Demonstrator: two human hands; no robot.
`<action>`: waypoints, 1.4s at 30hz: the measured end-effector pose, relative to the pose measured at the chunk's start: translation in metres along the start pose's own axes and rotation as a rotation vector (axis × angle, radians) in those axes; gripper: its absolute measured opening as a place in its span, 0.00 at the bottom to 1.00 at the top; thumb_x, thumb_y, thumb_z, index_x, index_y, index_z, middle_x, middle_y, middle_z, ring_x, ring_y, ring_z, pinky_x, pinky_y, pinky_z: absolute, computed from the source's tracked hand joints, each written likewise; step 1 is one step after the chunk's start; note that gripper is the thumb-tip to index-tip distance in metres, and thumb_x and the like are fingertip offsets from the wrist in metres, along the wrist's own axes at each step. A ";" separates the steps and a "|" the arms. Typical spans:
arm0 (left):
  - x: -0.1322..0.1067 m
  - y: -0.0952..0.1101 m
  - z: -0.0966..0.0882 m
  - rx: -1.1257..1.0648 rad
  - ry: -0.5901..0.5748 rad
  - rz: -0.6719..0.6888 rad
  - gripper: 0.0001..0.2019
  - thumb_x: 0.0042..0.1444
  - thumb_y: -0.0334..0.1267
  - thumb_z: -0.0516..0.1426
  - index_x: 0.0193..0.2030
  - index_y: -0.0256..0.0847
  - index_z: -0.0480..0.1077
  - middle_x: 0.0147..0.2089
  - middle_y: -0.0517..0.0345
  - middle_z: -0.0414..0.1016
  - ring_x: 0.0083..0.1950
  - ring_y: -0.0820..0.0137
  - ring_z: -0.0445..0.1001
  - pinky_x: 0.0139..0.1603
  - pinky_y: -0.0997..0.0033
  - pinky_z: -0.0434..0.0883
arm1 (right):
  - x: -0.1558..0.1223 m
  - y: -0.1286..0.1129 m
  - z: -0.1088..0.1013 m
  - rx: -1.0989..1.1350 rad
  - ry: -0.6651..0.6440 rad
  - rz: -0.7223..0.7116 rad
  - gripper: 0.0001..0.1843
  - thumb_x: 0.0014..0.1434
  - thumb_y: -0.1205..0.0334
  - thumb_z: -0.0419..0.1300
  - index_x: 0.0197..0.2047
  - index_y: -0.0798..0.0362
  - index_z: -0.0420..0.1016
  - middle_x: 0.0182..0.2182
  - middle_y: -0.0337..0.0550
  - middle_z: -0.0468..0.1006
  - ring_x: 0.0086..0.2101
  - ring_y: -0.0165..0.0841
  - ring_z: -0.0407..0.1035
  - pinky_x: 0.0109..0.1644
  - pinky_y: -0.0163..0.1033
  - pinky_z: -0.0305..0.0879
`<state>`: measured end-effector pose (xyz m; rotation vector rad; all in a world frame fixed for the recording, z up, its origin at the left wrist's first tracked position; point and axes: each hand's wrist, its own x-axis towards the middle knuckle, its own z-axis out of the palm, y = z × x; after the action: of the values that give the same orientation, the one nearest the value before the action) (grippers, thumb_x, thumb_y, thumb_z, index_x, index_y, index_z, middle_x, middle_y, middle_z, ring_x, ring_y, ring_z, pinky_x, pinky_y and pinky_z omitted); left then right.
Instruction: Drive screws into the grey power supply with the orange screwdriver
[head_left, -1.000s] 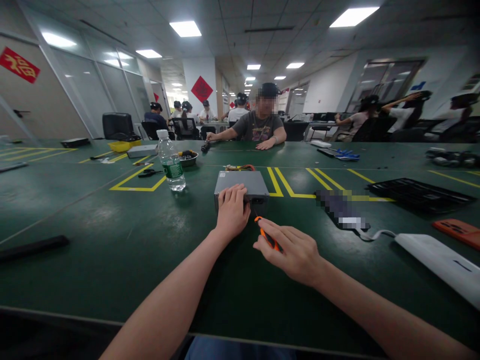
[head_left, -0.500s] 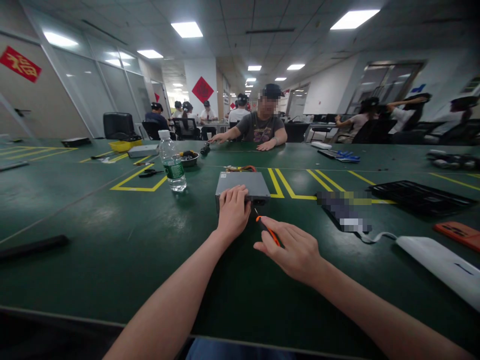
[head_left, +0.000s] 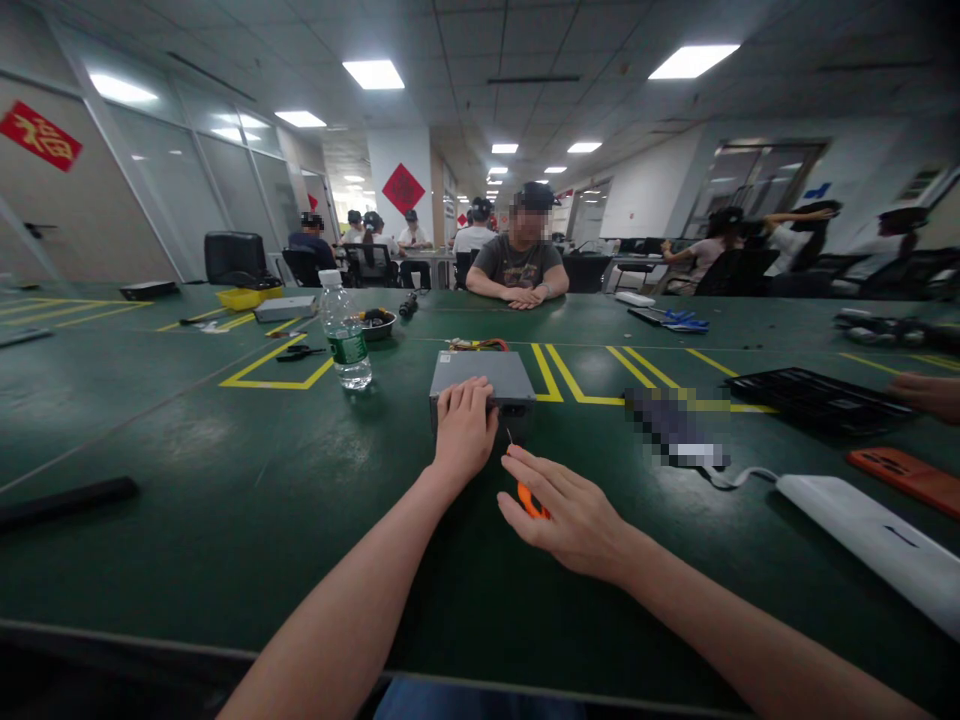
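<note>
Green tabletop (head_left: 187,570) under our arms. Our right hand (head_left: 574,510) has fingers loosely round an orange screwdriver (head_left: 531,500), tip near the grey box (head_left: 510,372) at 12 o'clock; contact unclear. Our left hand (head_left: 466,430) clamps the box's near edge. Bottle (head_left: 346,335) at 11, co-worker (head_left: 521,265) far 12.

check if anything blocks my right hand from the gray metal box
Nothing visible blocks it: the orange screwdriver in your right hand points toward the gray metal box. Your left hand rests on the box, beside that line rather than across it.
</note>
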<state>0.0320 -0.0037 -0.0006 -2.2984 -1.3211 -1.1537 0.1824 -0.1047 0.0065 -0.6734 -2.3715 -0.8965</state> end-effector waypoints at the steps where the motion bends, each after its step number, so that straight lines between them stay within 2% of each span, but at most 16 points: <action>1: 0.000 0.000 0.000 0.000 0.001 -0.002 0.11 0.57 0.34 0.49 0.47 0.41 0.62 0.56 0.54 0.66 0.58 0.65 0.60 0.59 0.59 0.53 | 0.000 0.002 0.000 -0.002 0.036 0.021 0.13 0.55 0.68 0.55 0.45 0.52 0.63 0.49 0.53 0.68 0.54 0.41 0.59 0.49 0.42 0.66; 3: 0.000 0.000 0.000 0.000 -0.001 -0.004 0.11 0.56 0.34 0.50 0.47 0.41 0.62 0.56 0.54 0.66 0.58 0.65 0.61 0.59 0.60 0.54 | 0.001 0.006 0.000 0.013 0.097 0.114 0.09 0.57 0.66 0.55 0.43 0.54 0.63 0.46 0.54 0.71 0.51 0.37 0.64 0.47 0.38 0.68; 5: 0.000 0.000 0.000 0.002 -0.002 -0.002 0.12 0.56 0.34 0.50 0.47 0.41 0.62 0.56 0.54 0.66 0.58 0.65 0.61 0.59 0.60 0.54 | 0.000 0.006 -0.001 0.052 0.107 0.205 0.09 0.57 0.65 0.54 0.42 0.57 0.62 0.45 0.57 0.71 0.49 0.37 0.65 0.47 0.38 0.68; 10: 0.000 0.001 -0.001 0.003 0.001 0.002 0.12 0.56 0.34 0.50 0.47 0.41 0.62 0.56 0.54 0.66 0.58 0.65 0.60 0.59 0.60 0.53 | -0.005 0.003 -0.002 0.040 0.074 0.161 0.10 0.57 0.69 0.52 0.44 0.57 0.60 0.48 0.58 0.69 0.51 0.39 0.63 0.45 0.38 0.68; 13: 0.000 0.001 -0.001 -0.004 -0.006 -0.006 0.12 0.56 0.33 0.50 0.47 0.41 0.62 0.56 0.54 0.66 0.58 0.66 0.60 0.59 0.60 0.53 | -0.007 0.008 -0.005 0.004 0.102 0.296 0.09 0.59 0.66 0.52 0.44 0.56 0.60 0.43 0.54 0.73 0.41 0.33 0.71 0.35 0.31 0.68; 15: 0.000 0.001 -0.001 -0.005 -0.012 -0.014 0.11 0.56 0.34 0.49 0.47 0.42 0.62 0.56 0.54 0.66 0.58 0.66 0.61 0.59 0.59 0.54 | -0.008 0.012 -0.007 0.019 0.142 0.396 0.09 0.60 0.63 0.52 0.44 0.56 0.60 0.38 0.50 0.74 0.34 0.30 0.72 0.30 0.30 0.66; 17: 0.000 0.002 -0.001 -0.005 -0.019 -0.017 0.11 0.57 0.34 0.49 0.47 0.42 0.62 0.56 0.54 0.66 0.58 0.65 0.60 0.59 0.59 0.54 | -0.010 0.014 -0.008 0.035 0.155 0.435 0.10 0.60 0.60 0.52 0.44 0.56 0.60 0.34 0.46 0.74 0.30 0.29 0.71 0.29 0.30 0.65; 20: 0.000 0.003 -0.002 -0.004 -0.025 -0.017 0.11 0.57 0.34 0.48 0.47 0.42 0.62 0.56 0.54 0.66 0.58 0.65 0.60 0.60 0.58 0.53 | -0.012 0.011 -0.007 0.012 0.083 0.449 0.11 0.60 0.60 0.51 0.44 0.57 0.60 0.32 0.44 0.73 0.27 0.28 0.69 0.29 0.32 0.64; 25: 0.001 0.003 -0.002 -0.002 -0.021 -0.013 0.11 0.57 0.33 0.48 0.47 0.42 0.62 0.56 0.53 0.65 0.58 0.64 0.60 0.60 0.57 0.53 | -0.011 0.005 -0.010 -0.152 0.123 0.385 0.08 0.59 0.60 0.52 0.37 0.56 0.64 0.26 0.41 0.73 0.23 0.28 0.65 0.28 0.33 0.58; 28: 0.001 0.003 -0.002 -0.001 -0.018 -0.010 0.12 0.56 0.33 0.49 0.48 0.42 0.61 0.56 0.53 0.65 0.58 0.64 0.60 0.60 0.56 0.53 | -0.007 0.007 -0.015 -0.145 0.093 0.406 0.12 0.59 0.56 0.52 0.28 0.54 0.65 0.18 0.36 0.68 0.19 0.26 0.60 0.25 0.33 0.54; 30: 0.001 0.003 -0.001 0.002 -0.019 -0.007 0.12 0.56 0.33 0.49 0.48 0.42 0.61 0.56 0.53 0.66 0.58 0.64 0.60 0.60 0.56 0.53 | -0.005 0.007 -0.017 -0.122 0.055 0.408 0.14 0.59 0.55 0.52 0.27 0.54 0.65 0.18 0.36 0.66 0.18 0.25 0.58 0.24 0.33 0.52; 32: 0.001 0.002 0.000 0.007 -0.016 -0.004 0.12 0.56 0.33 0.49 0.48 0.42 0.62 0.56 0.53 0.66 0.58 0.64 0.60 0.60 0.56 0.53 | -0.003 0.006 -0.016 -0.110 0.031 0.381 0.12 0.59 0.55 0.52 0.33 0.55 0.68 0.23 0.39 0.69 0.20 0.26 0.60 0.24 0.33 0.54; 34: 0.000 0.002 0.001 0.013 -0.010 -0.002 0.12 0.56 0.33 0.50 0.48 0.41 0.62 0.56 0.53 0.66 0.58 0.64 0.61 0.60 0.57 0.53 | -0.002 0.003 -0.011 -0.085 0.014 0.319 0.11 0.59 0.57 0.53 0.40 0.55 0.69 0.33 0.46 0.72 0.26 0.27 0.64 0.29 0.33 0.59; 36: 0.000 0.002 0.001 0.016 -0.008 0.002 0.12 0.56 0.34 0.50 0.48 0.41 0.62 0.56 0.53 0.66 0.58 0.64 0.61 0.60 0.58 0.53 | -0.001 0.000 -0.006 -0.041 -0.023 0.233 0.09 0.58 0.64 0.53 0.41 0.54 0.69 0.41 0.51 0.71 0.33 0.31 0.67 0.35 0.36 0.63; 39: 0.001 0.002 0.000 0.013 -0.008 0.006 0.12 0.56 0.33 0.49 0.48 0.41 0.62 0.56 0.54 0.66 0.58 0.65 0.60 0.60 0.58 0.53 | -0.001 0.000 0.002 0.014 -0.078 0.131 0.08 0.56 0.71 0.51 0.37 0.57 0.70 0.42 0.52 0.71 0.37 0.33 0.68 0.38 0.37 0.66; 42: 0.001 0.002 -0.001 0.010 -0.011 0.006 0.12 0.56 0.34 0.49 0.48 0.41 0.62 0.56 0.54 0.66 0.58 0.65 0.61 0.60 0.58 0.53 | -0.002 0.004 0.002 0.043 -0.027 0.116 0.09 0.56 0.72 0.51 0.37 0.59 0.71 0.39 0.52 0.72 0.37 0.33 0.68 0.39 0.37 0.67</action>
<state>0.0330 -0.0050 0.0011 -2.3038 -1.3206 -1.1314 0.1859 -0.1010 0.0054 -0.8018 -2.3414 -0.7897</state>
